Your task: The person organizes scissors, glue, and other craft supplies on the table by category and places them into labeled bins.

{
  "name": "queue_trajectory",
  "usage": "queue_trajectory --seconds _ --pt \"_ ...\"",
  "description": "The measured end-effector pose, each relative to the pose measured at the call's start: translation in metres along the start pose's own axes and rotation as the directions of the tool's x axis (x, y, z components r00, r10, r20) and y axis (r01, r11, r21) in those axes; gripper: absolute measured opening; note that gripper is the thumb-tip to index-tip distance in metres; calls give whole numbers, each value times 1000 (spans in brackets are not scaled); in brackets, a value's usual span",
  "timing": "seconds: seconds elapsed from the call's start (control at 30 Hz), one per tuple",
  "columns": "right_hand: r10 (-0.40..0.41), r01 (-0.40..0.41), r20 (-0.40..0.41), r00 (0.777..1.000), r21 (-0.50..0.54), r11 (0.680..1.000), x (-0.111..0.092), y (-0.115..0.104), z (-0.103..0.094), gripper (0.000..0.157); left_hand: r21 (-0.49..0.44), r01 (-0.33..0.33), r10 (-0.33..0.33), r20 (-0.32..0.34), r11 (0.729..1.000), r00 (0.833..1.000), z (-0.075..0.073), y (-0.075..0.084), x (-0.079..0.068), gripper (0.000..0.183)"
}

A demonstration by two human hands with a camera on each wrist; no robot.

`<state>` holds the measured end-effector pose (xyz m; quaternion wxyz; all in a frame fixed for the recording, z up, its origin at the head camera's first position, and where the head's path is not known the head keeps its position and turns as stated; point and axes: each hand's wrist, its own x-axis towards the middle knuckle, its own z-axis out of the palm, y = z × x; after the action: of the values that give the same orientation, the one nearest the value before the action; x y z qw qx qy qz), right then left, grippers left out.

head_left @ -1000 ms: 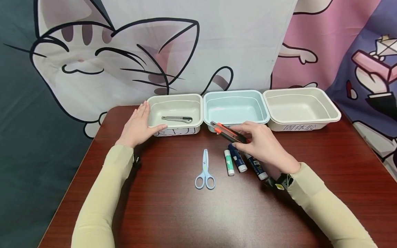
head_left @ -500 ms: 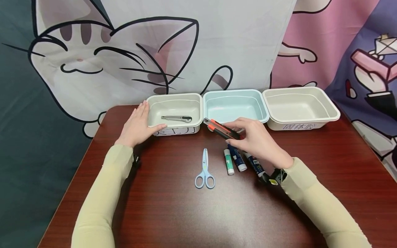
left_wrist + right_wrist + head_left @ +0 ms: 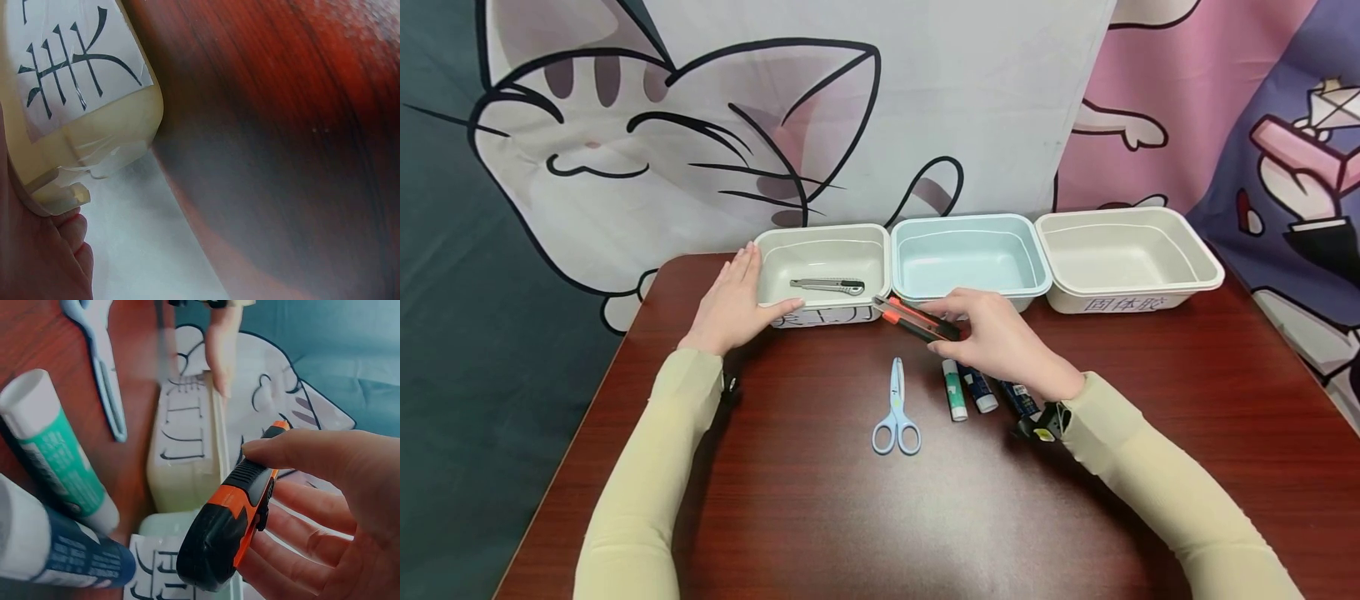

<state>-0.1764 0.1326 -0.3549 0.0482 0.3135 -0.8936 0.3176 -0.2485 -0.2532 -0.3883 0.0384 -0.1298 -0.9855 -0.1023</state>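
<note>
My right hand (image 3: pixel 1000 340) pinches an orange-and-black utility knife (image 3: pixel 917 319) between thumb and fingers, over the gap between the left bin and the blue one. The knife's tip points left, at the front right corner of the left cream bin (image 3: pixel 820 254). In the right wrist view, thumb and fingertips press on the knife (image 3: pixel 234 506) from opposite sides. A second, grey utility knife (image 3: pixel 827 287) lies inside the left bin. My left hand (image 3: pixel 730 300) rests against that bin's left side with straight fingers, the thumb along its front edge.
A light-blue bin (image 3: pixel 970 250) and another cream bin (image 3: pixel 1120 250) continue the row rightward, along the back of the table. Blue scissors (image 3: pixel 896 408) lie in front. Beside them are a green glue stick (image 3: pixel 954 392) and two dark-blue glue sticks (image 3: pixel 979 390), partly under my right arm.
My right hand has carried the orange-and-black utility knife leftward, from in front of the blue bin to the left bin's corner. My left hand has stayed put.
</note>
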Motion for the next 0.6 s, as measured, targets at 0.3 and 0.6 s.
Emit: queue_trajectory --seconds 0.3,0.6 --pt "-15 17 48 999 -34 999 4 -7 11 45 3 -6 6 -2 1000 1000 1 -1 0 113" --pt "-60 64 54 997 -60 996 9 -14 18 43 -1 -5 5 -2 1000 1000 1 -1 0 113"
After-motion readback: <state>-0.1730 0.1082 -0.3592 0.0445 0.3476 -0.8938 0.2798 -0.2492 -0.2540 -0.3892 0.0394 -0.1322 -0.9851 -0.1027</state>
